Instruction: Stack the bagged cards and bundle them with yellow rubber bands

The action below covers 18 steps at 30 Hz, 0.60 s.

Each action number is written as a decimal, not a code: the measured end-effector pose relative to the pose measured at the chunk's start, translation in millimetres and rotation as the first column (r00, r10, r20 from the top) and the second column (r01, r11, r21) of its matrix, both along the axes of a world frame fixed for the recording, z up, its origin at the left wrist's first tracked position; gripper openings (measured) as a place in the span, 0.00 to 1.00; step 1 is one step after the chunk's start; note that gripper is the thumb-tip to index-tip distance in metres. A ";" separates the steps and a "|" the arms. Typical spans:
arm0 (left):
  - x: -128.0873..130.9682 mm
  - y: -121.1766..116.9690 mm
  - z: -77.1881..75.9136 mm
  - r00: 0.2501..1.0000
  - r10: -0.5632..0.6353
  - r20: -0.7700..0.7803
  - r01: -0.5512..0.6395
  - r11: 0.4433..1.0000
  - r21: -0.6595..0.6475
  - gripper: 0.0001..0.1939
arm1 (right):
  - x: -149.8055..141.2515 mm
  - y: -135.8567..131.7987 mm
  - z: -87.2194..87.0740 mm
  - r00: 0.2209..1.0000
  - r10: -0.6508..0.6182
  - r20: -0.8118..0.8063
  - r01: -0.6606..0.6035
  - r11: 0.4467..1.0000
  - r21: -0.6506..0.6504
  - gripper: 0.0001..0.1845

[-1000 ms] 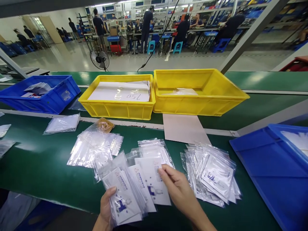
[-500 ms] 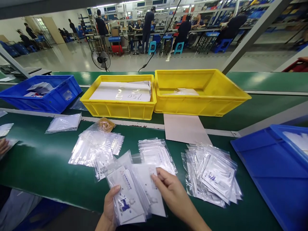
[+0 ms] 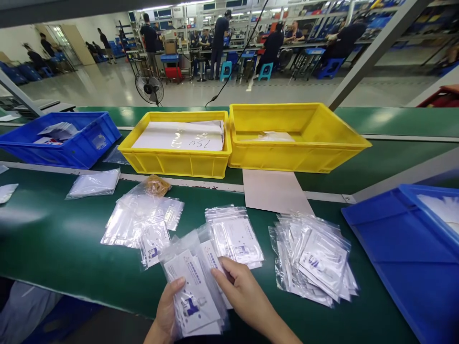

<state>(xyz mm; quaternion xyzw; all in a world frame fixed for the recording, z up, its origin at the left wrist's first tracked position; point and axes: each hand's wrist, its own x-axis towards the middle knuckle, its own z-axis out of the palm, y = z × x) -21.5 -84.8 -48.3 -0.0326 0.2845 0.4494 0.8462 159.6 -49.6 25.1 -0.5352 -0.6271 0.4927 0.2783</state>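
A fanned bundle of clear zip bags with printed white cards inside [image 3: 195, 296] is held above the front of the green bench. My left hand [image 3: 168, 306] is closed on its left side, thumb over the front bag. On the right side, my right hand [image 3: 240, 291] pinches one bagged card [image 3: 211, 255] of the bundle between thumb and fingers. Just behind lies a neat stack of bagged cards [image 3: 236, 239]. A looser pile of bagged cards [image 3: 319, 260] is on the right. Left of the bundle are a single bagged card [image 3: 154, 243] and flat clear bags [image 3: 127, 220].
Behind stand a yellow bin with white paper [image 3: 175, 162], another yellow bin [image 3: 287, 160] and a blue bin [image 3: 89, 148]. A large blue bin [image 3: 387, 248] leans at right. Rubber bands [image 3: 157, 185], a packet [image 3: 95, 184] and cardboard [image 3: 276, 191] lie on the bench.
My right hand has moved left, drawing its bagged card closer in against the bundle. The stack behind is more exposed. Another person's hand at the far left has left view.
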 end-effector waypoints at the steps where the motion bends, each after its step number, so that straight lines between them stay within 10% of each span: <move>1: 0.1 -0.6 -0.3 1.000 -0.010 0.005 0.010 1.000 -0.003 0.23 | -1.2 -0.4 -1.0 0.999 -0.048 0.018 0.048 0.999 -0.002 0.19; 18: -24.3 3.8 -15.8 0.996 0.001 0.087 -0.016 0.986 0.164 0.14 | 59.1 36.2 -12.8 0.926 -0.373 0.062 0.369 0.927 0.061 0.25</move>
